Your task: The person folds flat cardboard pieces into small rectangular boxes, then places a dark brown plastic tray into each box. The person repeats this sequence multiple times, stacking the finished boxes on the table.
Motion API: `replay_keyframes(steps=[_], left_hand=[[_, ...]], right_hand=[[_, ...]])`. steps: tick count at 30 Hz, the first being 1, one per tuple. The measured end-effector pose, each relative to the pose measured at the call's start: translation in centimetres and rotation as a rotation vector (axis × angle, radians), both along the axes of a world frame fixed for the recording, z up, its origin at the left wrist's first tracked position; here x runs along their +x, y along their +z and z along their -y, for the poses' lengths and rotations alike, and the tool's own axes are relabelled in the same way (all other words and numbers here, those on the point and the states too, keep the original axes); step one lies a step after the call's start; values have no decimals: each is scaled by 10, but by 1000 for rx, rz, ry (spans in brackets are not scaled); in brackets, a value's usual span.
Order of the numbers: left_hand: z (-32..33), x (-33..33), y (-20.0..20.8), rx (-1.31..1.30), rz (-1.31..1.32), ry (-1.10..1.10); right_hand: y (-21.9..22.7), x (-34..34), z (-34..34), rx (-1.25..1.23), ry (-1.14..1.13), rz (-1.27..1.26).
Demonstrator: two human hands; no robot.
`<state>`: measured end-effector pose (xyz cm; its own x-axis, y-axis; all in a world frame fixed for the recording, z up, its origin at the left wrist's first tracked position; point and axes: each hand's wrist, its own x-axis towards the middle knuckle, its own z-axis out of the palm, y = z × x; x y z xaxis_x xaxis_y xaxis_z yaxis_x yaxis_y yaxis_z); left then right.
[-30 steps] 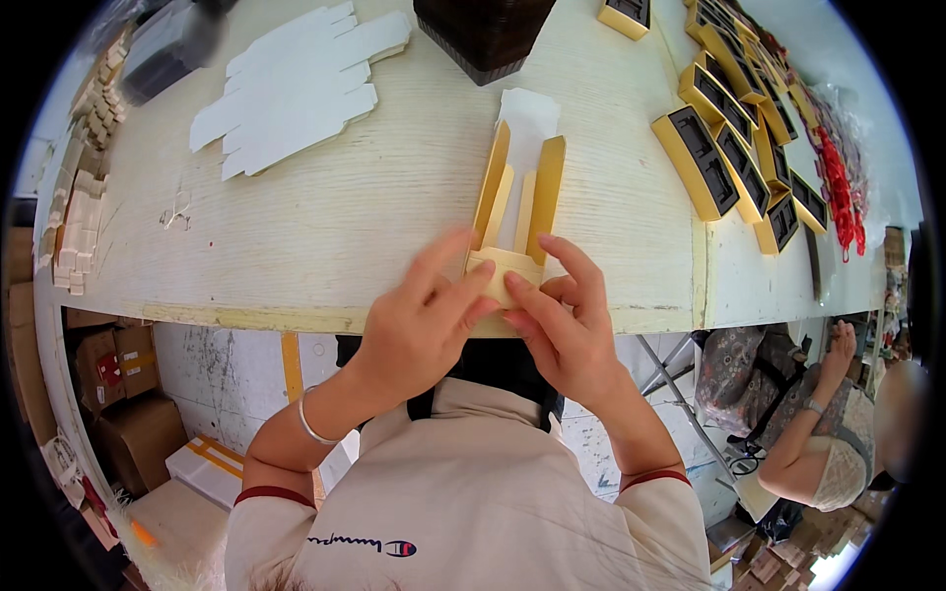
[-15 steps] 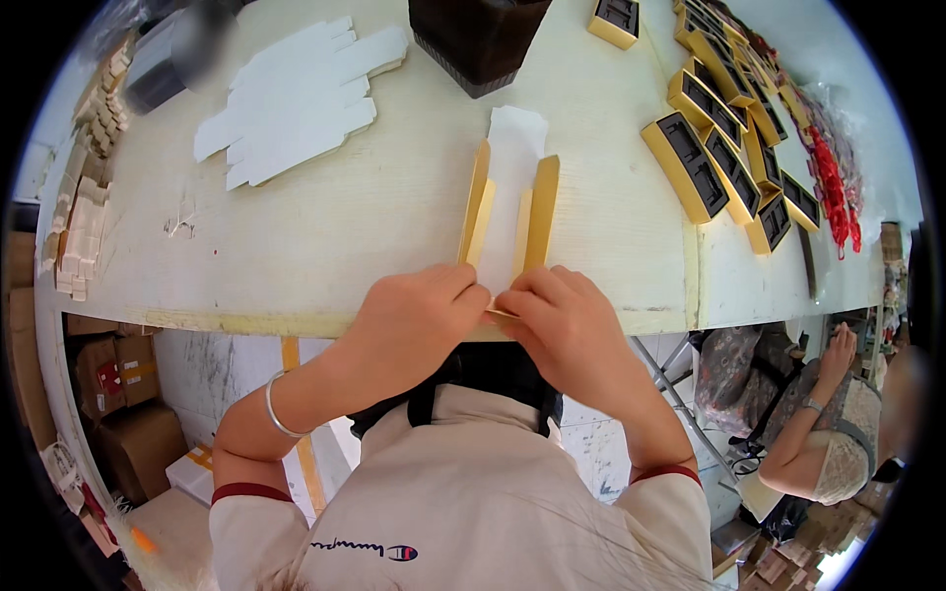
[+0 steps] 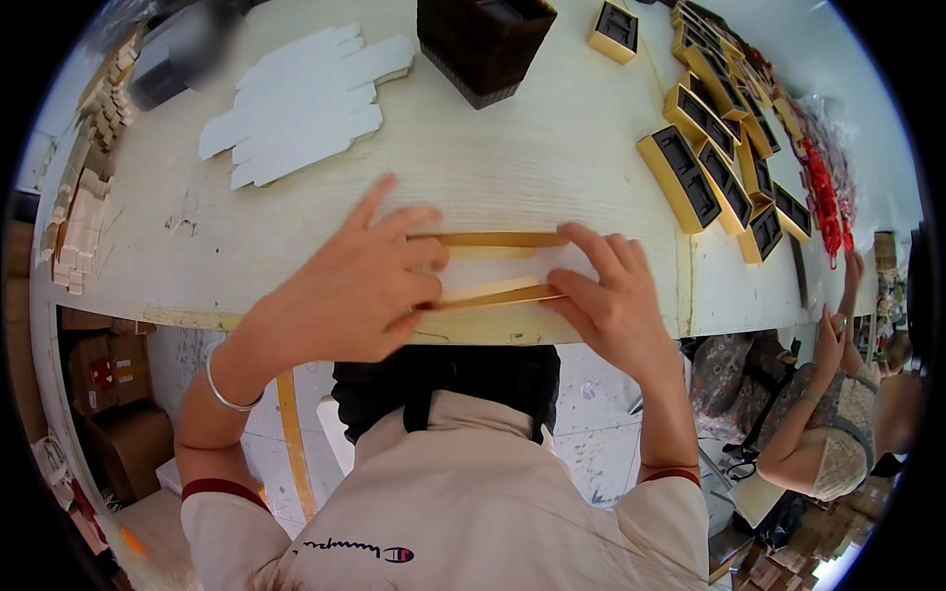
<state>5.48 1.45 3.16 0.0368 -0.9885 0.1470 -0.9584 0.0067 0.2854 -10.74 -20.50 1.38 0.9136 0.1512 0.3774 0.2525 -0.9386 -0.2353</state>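
Note:
A partly folded cardboard box, gold outside and white inside, lies crosswise near the table's front edge. Its two long walls stand up and its top is uncovered. At its left end is my left hand, thumb and lower fingers closed around the end, forefinger stretched away from it. My right hand grips the other end, its thumb at the near wall and fingers at the far wall. Both hands partly hide the box's ends.
Flat white carton blanks lie stacked at the far left. A dark brown bin stands beyond the box. Several gold boxes with black inserts crowd the right side, near red cords. Another person sits at the right.
The box has turned from pointing away from me to lying crosswise. My hands have moved apart, from its near end to its two opposite ends.

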Motion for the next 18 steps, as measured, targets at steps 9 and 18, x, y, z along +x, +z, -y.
replay_keyframes(steps=[9,18], left_hand=[[-2,-51,-35,-137,-188,185],[-10,-21,-43,-228,-462,37]], right_hand=[[1,-11,-50,80,38,-106],[-8,6,-25,360,230,-189]])
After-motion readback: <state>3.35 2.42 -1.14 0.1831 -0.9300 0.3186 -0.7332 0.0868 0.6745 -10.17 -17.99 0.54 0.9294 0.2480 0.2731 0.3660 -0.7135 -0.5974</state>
